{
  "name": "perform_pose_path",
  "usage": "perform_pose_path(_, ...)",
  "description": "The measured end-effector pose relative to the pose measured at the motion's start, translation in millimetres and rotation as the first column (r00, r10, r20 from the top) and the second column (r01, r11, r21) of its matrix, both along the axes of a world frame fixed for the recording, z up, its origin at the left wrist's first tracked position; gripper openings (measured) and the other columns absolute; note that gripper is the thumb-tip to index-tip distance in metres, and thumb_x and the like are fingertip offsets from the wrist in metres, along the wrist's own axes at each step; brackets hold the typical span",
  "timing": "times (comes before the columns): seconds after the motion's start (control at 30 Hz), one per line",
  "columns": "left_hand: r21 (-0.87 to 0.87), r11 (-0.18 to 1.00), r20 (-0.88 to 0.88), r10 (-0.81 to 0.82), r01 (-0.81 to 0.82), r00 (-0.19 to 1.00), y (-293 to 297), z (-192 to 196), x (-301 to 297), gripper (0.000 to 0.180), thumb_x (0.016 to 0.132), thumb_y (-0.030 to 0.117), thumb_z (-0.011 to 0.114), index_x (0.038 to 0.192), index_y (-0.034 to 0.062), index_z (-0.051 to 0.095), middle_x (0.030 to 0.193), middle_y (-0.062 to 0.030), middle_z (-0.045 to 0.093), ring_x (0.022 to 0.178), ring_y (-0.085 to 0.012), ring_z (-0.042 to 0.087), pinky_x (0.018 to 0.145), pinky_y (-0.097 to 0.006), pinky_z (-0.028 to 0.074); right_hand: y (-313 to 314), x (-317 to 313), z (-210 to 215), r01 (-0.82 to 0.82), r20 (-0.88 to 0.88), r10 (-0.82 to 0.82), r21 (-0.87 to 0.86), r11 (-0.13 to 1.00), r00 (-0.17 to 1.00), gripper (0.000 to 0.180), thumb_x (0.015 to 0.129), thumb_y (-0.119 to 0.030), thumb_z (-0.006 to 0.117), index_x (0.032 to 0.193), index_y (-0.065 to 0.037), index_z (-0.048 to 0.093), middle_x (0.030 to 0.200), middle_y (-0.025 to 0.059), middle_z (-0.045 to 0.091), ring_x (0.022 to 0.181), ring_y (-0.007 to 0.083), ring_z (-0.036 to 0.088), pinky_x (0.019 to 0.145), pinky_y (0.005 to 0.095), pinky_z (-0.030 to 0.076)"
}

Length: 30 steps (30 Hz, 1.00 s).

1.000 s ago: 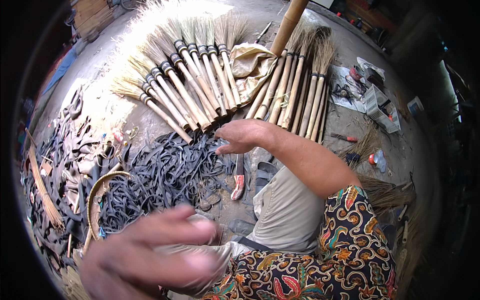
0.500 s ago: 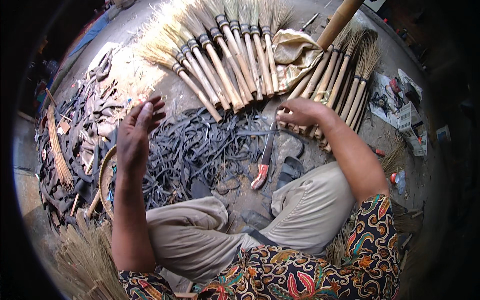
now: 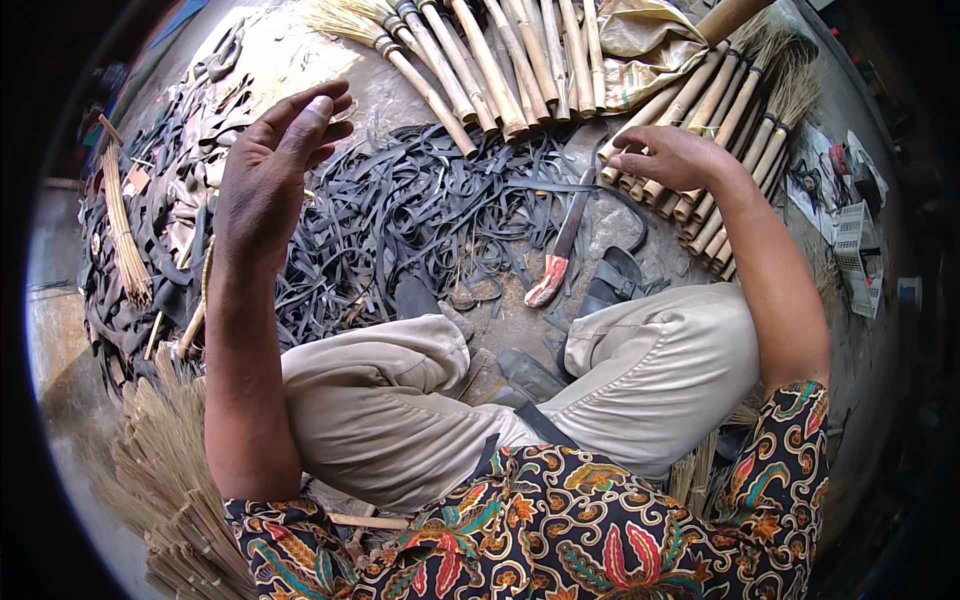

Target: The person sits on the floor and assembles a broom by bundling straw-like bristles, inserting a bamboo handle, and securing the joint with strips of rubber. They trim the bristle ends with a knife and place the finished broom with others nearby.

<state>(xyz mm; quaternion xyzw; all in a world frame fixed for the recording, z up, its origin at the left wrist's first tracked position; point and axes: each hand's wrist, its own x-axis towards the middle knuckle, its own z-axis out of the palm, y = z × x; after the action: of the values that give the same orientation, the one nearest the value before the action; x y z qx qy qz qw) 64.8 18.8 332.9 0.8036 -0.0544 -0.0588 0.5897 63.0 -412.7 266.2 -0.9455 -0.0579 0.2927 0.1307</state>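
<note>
My left hand (image 3: pixel 275 160) is raised over the left side of the heap of black rubber strips (image 3: pixel 400 220), fingers apart, with nothing in it. My right hand (image 3: pixel 680 158) hovers at the near ends of a bundle of bamboo-handled brooms (image 3: pixel 715 190). Its fingers are loosely bent, the thumb apart from them, and nothing shows in its grip. Between the hands, a knife (image 3: pixel 565 240) with a red and white handle lies on the ground. Further away, a row of brooms (image 3: pixel 490 70) lies side by side, handles toward me.
Dark scraps (image 3: pixel 180 190) cover the ground at left, with a bundle of thin sticks (image 3: pixel 122 230) on top. Bristle bundles (image 3: pixel 165 460) stand at lower left. A crumpled sack (image 3: pixel 645 50) lies beyond the brooms; a white plastic basket (image 3: pixel 860 255) is at right.
The view has shifted, so the scene sits higher and further right in the picture. My left hand has risen slightly further forward; my right hand stays by the broom handles. Knife and brooms lie undisturbed.
</note>
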Motion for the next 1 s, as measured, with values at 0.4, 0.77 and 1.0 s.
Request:
perform_pose_path(0.4, -0.013, 1.0, 0.014, -0.015, 0.015, 1.0, 6.9, 1.0, -1.2, 0.04, 0.111, 0.034, 0.061, 0.14, 0.0081, 0.072, 0.134, -0.0112, 0.075, 0.115, -0.0167, 0.07, 0.103, -0.031, 0.05, 1.9, 1.1, -1.3, 0.022, -0.002, -0.023, -0.043, 0.999, 1.0, 0.064, 0.105, -0.055, 0.064, 0.142, -0.003, 0.066, 0.132, 0.0199, 0.074, 0.12, 0.0327, 0.072, 0.104, 0.0423, 0.055)
perform_pose_path(0.77, 0.051, 0.997, 0.032, -0.056, 0.055, 0.998, 12.1, 0.7, -1.9, 0.044, 0.112, 0.036, 0.06, 0.142, 0.0063, 0.069, 0.135, -0.0093, 0.075, 0.119, -0.0154, 0.071, 0.106, -0.031, 0.051, 2.8, 4.0, -2.4, 0.004, -0.019, -0.003, 0.028, 1.0, 1.0, 0.064, 0.105, -0.059, 0.061, 0.138, -0.004, 0.068, 0.124, 0.0189, 0.077, 0.104, 0.0294, 0.076, 0.092, 0.0419, 0.058)
perform_pose_path(1.0, -0.007, 0.999, 0.091, -0.044, 0.045, 0.995, 8.2, 2.7, -6.7, 0.039, 0.109, 0.031, 0.066, 0.137, 0.0042, 0.072, 0.119, -0.0085, 0.077, 0.109, -0.0141, 0.07, 0.101, -0.031, 0.053, 7.5, 0.9, 3.8, -0.016, 0.008, 0.016, 0.046, 0.999, 1.0, 0.056, 0.106, -0.049, 0.065, 0.136, -0.002, 0.069, 0.121, 0.0187, 0.078, 0.107, 0.0274, 0.076, 0.094, 0.0401, 0.057)
